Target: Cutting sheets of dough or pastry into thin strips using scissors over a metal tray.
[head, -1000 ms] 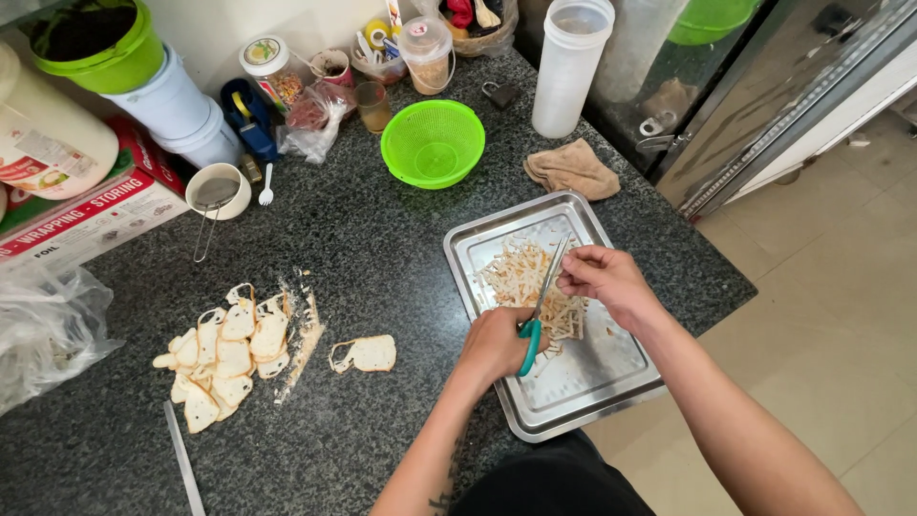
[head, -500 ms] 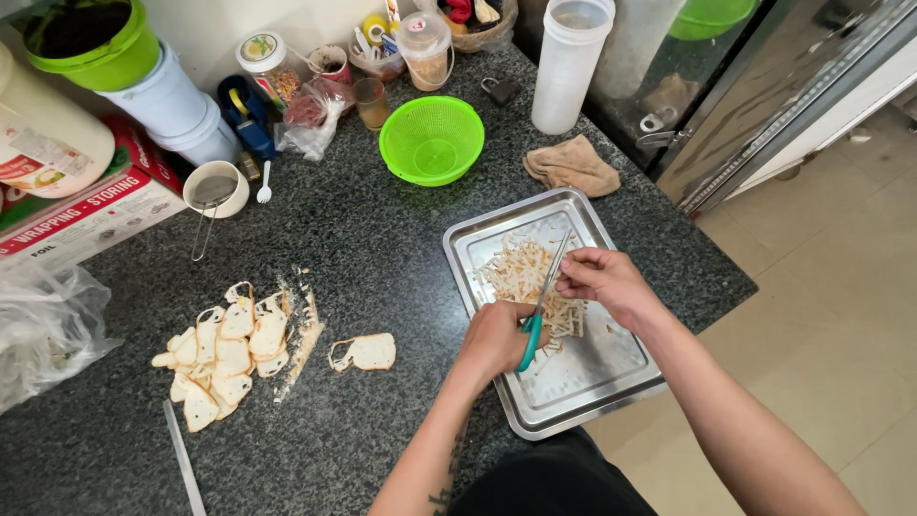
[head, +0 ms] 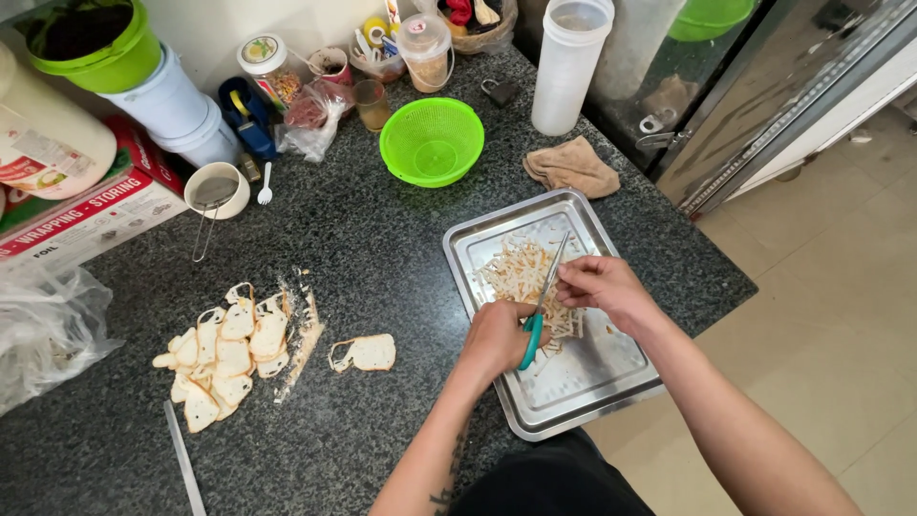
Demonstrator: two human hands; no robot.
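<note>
My left hand (head: 499, 336) grips the teal handles of a pair of scissors (head: 543, 296) whose blades point away from me over a steel tray (head: 583, 382). My right hand (head: 597, 287) pinches a bunch of thin pale strips (head: 511, 272) that lie heaped in the tray's far half, right beside the blades. On the dark counter to the left sits a pile of bread slices with cut-out centres (head: 224, 349), and a single slice (head: 365, 353) lies apart from it.
A green colander (head: 432, 141), a brown cloth (head: 571, 165) and a tall white container (head: 567, 63) stand behind the tray. Jars, cups, a small strainer (head: 215, 191), a foil box (head: 86, 218) and a plastic bag (head: 43, 330) crowd the back and left. A knife (head: 183, 461) lies near the front.
Both hands stay over the tray with only small shifts; the scissors and the strips remain in the same place.
</note>
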